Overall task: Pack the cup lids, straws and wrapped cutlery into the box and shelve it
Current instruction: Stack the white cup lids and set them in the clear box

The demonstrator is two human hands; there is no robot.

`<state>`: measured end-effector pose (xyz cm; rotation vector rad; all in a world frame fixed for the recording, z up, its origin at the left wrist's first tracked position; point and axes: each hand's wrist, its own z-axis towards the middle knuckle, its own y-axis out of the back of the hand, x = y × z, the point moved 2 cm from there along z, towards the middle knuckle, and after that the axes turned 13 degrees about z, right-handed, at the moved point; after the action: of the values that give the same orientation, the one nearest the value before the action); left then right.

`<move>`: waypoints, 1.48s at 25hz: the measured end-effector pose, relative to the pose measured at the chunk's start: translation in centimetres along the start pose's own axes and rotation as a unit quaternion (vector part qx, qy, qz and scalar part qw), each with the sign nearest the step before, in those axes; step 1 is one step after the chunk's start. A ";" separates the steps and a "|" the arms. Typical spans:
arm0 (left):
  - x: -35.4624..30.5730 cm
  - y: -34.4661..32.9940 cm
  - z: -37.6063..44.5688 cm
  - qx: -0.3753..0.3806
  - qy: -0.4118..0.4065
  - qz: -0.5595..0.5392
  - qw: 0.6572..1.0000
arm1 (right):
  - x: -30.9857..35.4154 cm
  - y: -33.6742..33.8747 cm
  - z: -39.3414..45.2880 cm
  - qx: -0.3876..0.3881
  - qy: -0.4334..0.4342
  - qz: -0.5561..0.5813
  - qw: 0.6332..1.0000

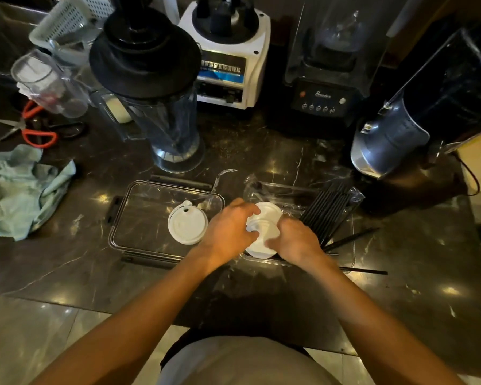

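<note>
On a dark, glossy marble-patterned desk (261,151) lies a clear, hard-plastic rectangular box (128,218) with rounded corners and dark latches on its sides. One round white plastic cup lid (187,223), ridged and with a small tab at its top edge, rests flat inside the box toward its right end.

Just to the right of the box, both hands meet over a stack of white lids (263,232) of the same round shape. The left hand (228,229) curls its fingers over the stack's left edge, thumb underneath, grasping it; the right hand (295,240) pinches the stack's right edge with curled fingers. The stack sits on a second clear flat plastic piece (353,245), possibly the box's cover, together with crinkled transparent wrapping (264,190) and a bundle of thin black straws (331,209) fanned out diagonally just beside the right hand. A few loose straws (364,271) lie across the desk at the lower right.

Behind stand a clear blender jug (161,118) with a black rubbery lid, a white blender base (228,59) with a blue and black label whose writing is too small to read, and a black blender (322,98) marked "Blenders". A crumpled pale green cloth (20,190) and orange-handled scissors (34,132) lie at the left.
</note>
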<state>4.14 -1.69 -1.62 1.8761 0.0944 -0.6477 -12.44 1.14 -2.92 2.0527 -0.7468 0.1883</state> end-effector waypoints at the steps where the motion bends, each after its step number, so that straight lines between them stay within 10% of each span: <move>1: -0.1 -0.2 -0.1 -0.002 -0.002 0.017 1.000 | -0.2 0.0 0.1 0.007 -0.004 0.019 1.000; 11: -1.4 -0.4 -0.1 0.001 0.029 -0.078 0.997 | -2.8 6.3 -1.5 0.067 0.025 0.478 0.875; 18: -1.5 1.5 0.5 0.014 0.159 -0.450 0.879 | -1.8 6.7 -1.3 0.054 0.042 0.538 0.840; 25: 2.5 2.7 -0.9 -0.074 0.225 -0.494 0.836 | -1.4 2.2 2.2 -0.052 0.039 0.189 0.980; 31: 4.2 1.9 -2.5 -0.083 0.262 -0.511 0.814 | -0.5 0.2 2.5 -0.108 0.057 0.063 0.990; 37: 4.9 1.2 -2.3 -0.051 0.270 -0.556 0.784 | -1.5 2.6 1.3 -0.123 0.082 0.181 0.972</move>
<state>9.60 -1.31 -2.29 1.7049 1.6737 -0.7986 -15.39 -0.32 -2.42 1.6335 -0.9852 0.4444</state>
